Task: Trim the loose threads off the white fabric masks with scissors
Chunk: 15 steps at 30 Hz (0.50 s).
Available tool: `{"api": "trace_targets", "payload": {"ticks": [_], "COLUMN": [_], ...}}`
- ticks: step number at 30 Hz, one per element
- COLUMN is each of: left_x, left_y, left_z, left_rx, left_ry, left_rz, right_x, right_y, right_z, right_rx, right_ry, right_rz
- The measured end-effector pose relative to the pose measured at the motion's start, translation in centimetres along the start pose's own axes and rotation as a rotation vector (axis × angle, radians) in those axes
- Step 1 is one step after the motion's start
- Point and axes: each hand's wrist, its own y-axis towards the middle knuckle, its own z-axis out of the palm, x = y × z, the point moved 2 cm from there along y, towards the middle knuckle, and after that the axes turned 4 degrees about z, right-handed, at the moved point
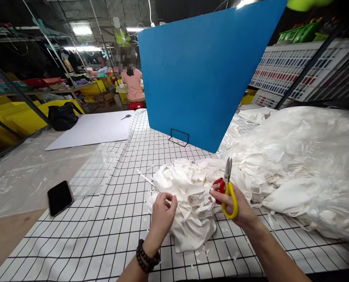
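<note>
My right hand (235, 203) holds scissors (227, 176) with one yellow and one red handle loop. Their blades point up and away from me, nearly closed. Left of them, my left hand (163, 211) has its fingertips pinched together at a white cloth (188, 199). The cloth lies crumpled under and between both hands, with loose strips along its edges. A black beaded bracelet (146, 256) circles my left wrist. Small white scraps (202, 250) are scattered on the grid-patterned tabletop cloth (121, 188) in front of the pile.
A tall blue board (198, 74) stands behind the pile by a black wire stand (179, 137). Plastic-covered white cloth (306, 164) heaps at right. A phone (60, 198), a white sheet (94, 129), dark scissors (126, 116) and a black bag (63, 116) lie left. A person (133, 84) sits behind.
</note>
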Motion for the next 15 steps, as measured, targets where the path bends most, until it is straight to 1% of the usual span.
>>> {"api": "trace_targets", "payload": {"ticks": [2, 4, 6, 10, 15], "left_x": [0.2, 0.0, -0.3, 0.0, 1.2], "left_y": [0.1, 0.2, 0.5, 1.6, 2.1], "left_z": [0.4, 1.1, 2.0, 3.1, 3.0], "left_rx": [0.036, 0.099, 0.132, 0.130, 0.170], "left_ry": [0.106, 0.204, 0.271, 0.155, -0.009], "left_rz": [-0.006, 0.020, 0.024, -0.039, -0.083], "right_x": [0.7, 1.0, 1.1, 0.9, 0.6], "right_y": [0.2, 0.4, 0.5, 0.4, -0.2], "right_z": [-0.5, -0.7, -0.8, -0.9, -2.0], "right_rx": [0.008, 0.012, 0.013, 0.040, 0.027], "right_ry": [-0.003, 0.005, 0.019, 0.004, -0.010], "right_rz": [-0.011, -0.006, 0.002, -0.010, 0.019]}}
